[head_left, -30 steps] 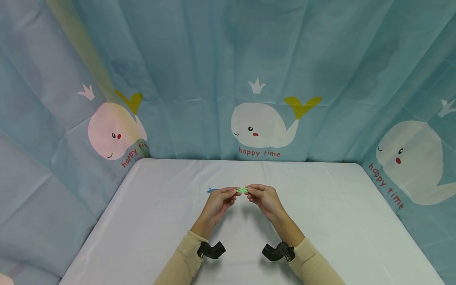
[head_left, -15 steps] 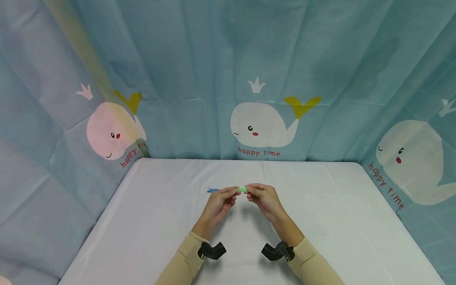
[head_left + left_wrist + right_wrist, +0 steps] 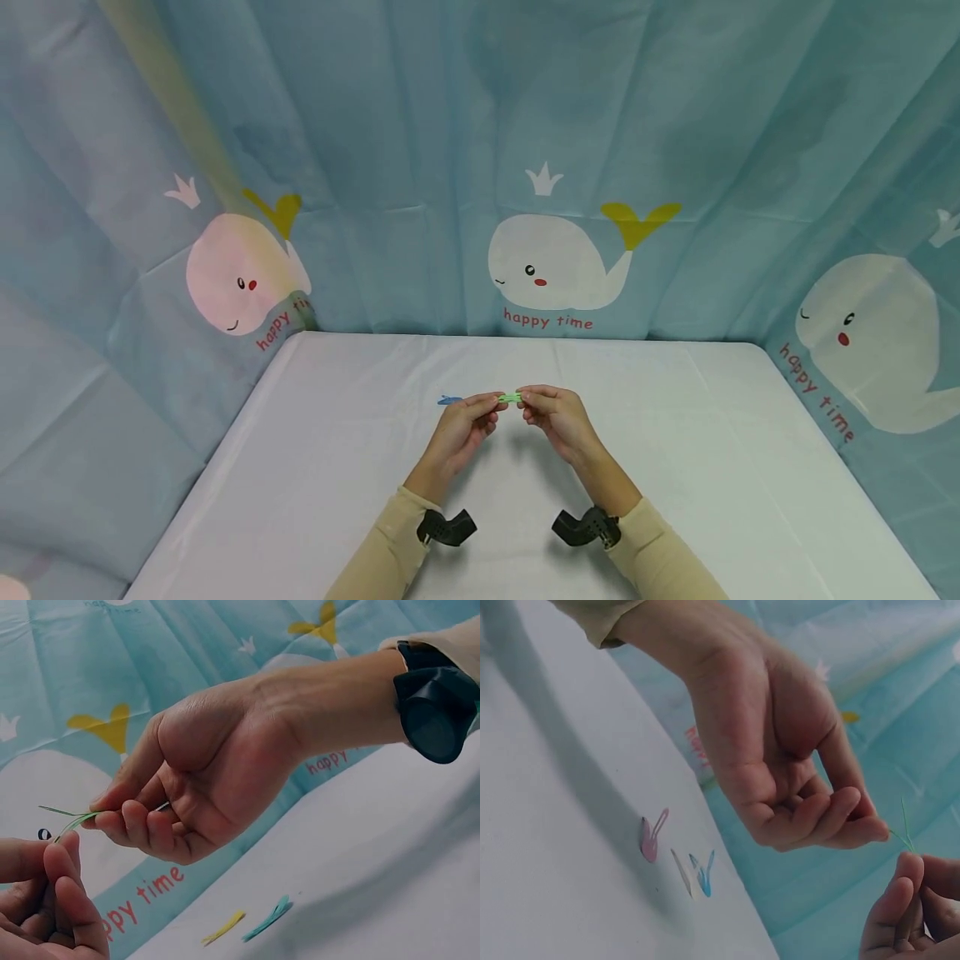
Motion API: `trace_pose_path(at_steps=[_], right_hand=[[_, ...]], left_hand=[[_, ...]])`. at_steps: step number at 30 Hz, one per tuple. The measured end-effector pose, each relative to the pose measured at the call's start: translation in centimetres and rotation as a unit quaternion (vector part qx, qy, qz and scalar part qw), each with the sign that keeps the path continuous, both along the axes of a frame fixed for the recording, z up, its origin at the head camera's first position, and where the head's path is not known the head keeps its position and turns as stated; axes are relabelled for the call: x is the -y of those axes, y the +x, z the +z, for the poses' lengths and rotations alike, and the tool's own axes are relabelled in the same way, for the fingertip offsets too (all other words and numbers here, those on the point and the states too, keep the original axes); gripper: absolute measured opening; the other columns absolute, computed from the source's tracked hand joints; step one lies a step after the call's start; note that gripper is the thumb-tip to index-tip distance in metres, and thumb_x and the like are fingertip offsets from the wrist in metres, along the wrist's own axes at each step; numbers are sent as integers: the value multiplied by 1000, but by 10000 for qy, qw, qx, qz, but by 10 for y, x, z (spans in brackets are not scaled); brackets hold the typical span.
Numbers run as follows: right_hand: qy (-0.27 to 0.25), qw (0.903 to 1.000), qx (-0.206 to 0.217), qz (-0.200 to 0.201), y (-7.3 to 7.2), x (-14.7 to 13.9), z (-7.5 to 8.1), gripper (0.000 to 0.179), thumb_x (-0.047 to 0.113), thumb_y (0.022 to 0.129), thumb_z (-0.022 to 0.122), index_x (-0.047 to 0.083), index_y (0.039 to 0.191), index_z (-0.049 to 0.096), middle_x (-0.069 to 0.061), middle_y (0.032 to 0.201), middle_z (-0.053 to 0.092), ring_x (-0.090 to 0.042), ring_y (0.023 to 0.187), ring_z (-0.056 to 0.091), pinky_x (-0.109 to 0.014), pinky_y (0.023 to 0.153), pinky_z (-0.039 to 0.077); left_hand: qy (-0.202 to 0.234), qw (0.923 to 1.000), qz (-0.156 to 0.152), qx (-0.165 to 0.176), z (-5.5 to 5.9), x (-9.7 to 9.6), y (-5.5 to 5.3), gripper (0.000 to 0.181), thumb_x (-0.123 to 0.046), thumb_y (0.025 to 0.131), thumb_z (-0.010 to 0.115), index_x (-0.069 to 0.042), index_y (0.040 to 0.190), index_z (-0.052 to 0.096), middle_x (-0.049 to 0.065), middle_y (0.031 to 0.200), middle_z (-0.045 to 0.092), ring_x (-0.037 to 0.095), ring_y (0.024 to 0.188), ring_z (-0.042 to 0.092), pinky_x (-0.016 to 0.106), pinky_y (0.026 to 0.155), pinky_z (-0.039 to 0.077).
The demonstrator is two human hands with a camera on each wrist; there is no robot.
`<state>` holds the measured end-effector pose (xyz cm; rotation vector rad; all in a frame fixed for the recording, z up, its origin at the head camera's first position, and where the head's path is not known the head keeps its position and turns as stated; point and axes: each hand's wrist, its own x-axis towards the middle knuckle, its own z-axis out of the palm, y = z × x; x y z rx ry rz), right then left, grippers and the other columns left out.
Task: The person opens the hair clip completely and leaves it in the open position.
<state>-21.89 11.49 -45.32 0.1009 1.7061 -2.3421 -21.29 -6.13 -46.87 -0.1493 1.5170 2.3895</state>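
A small green snap hair clip (image 3: 510, 398) is stretched between both hands in the middle of the head view, held above the white table. My left hand (image 3: 459, 432) pinches its left end between thumb and forefinger; my right hand (image 3: 558, 423) pinches the other end the same way. In the left wrist view the clip (image 3: 78, 819) looks sprung apart, with one thin strand standing away from the rest. Fingertips cover both its ends. Beyond the left hand a blue hair clip (image 3: 448, 400) shows on the table, partly hidden by that hand.
On the table (image 3: 720, 467) lie a yellow clip (image 3: 223, 928) and a teal clip (image 3: 268, 919) in the left wrist view. The right wrist view shows a pink clip (image 3: 653, 838), a pale clip (image 3: 682, 871) and a blue one (image 3: 704, 876). A whale-print curtain (image 3: 420, 267) encloses the table.
Both hands keep their pinch on the green hair clip and have hardly moved. Slightly more of the blue clip shows beside the left hand than a second ago.
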Motion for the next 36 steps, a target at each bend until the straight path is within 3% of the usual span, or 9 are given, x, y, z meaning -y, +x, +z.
trace_pose_path(at_steps=[7,21,31,36], right_hand=[[134,9999,95,13,0,-1,-1,16,2,93,60,-7,103,68,1,73,69,-7,62,58,-19,60,50],[346,9993,95,68,-1,-2,-3,13,4,92,63,-3,99,70,2,73,67,-8,62,57,-19,60,51],[700,9969,-249,261,-9,2,3,24,8,91,66,-11,106,66,0,75,68,-10,63,60,-22,64,54],[805,9951,-506,276,-15,4,1,18,9,89,69,-6,98,71,0,74,68,-10,62,60,-23,63,54]], left_hand=[[-261,9996,-113,-92,-1,1,1,35,-12,96,60,9,124,59,-3,87,70,5,74,56,17,69,48],[-616,9979,-128,-162,1,3,-1,34,-14,96,60,8,122,61,-4,87,71,5,74,57,19,73,49],[-1142,9909,-187,-683,11,18,-14,24,-16,92,66,1,109,71,-5,82,70,4,70,58,17,69,50],[-1646,9845,-85,-594,16,22,-19,27,-17,92,66,1,111,70,-5,84,69,11,75,58,25,76,48]])
